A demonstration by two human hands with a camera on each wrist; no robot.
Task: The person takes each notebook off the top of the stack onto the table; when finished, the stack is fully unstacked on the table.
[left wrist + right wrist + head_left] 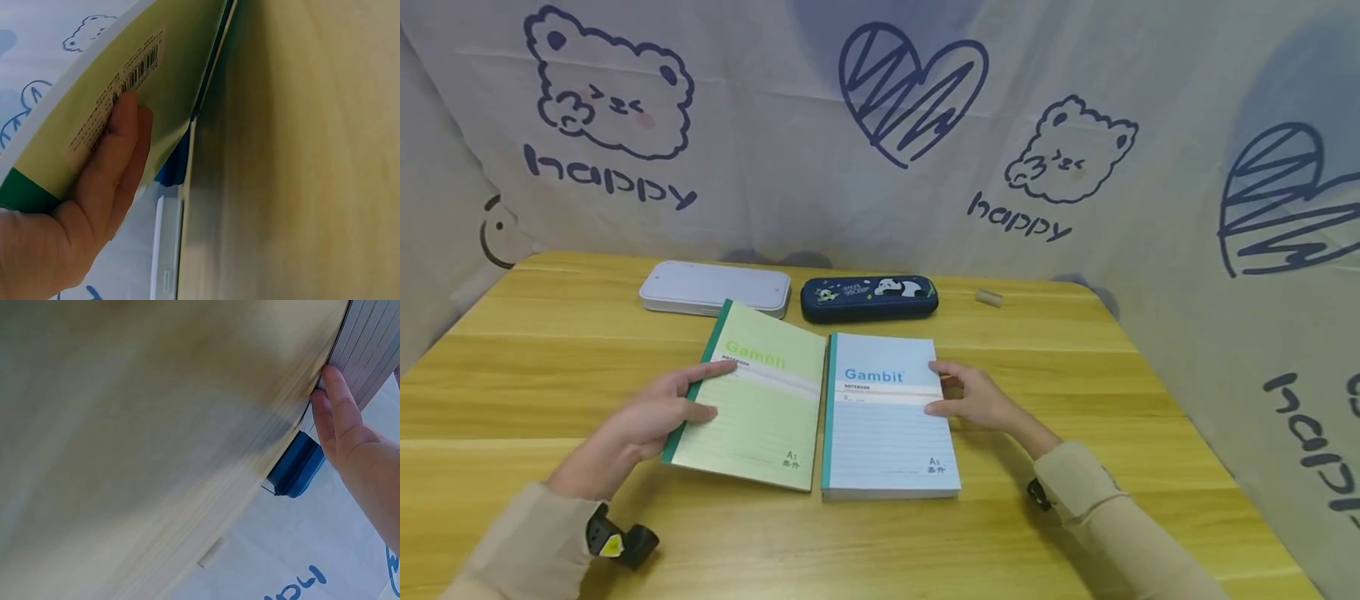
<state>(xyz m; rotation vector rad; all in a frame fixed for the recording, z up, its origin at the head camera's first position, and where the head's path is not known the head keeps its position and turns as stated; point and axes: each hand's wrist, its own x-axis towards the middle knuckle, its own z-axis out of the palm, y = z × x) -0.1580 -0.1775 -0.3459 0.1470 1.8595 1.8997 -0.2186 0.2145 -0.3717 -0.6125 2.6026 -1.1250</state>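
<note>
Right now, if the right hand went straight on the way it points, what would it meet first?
The blue-topped notebook stack: the right hand touches its side. Beyond it, probably the green notebook, though depth is unclear.

I see two sleeved forearms (1123, 518) angling inward; the left hand (655, 414) pinches between thumb and fingers, the right hand (981, 402) grips, thumb apart from index finger.

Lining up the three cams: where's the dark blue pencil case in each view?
Head: dark blue pencil case sits mid-picture, just beyond the blue notebook.
Left wrist: the case is just left of centre, partly hidden by the green notebook.
Right wrist: the case is right of centre, near the table edge.
Shared landmark: wooden table.
</note>
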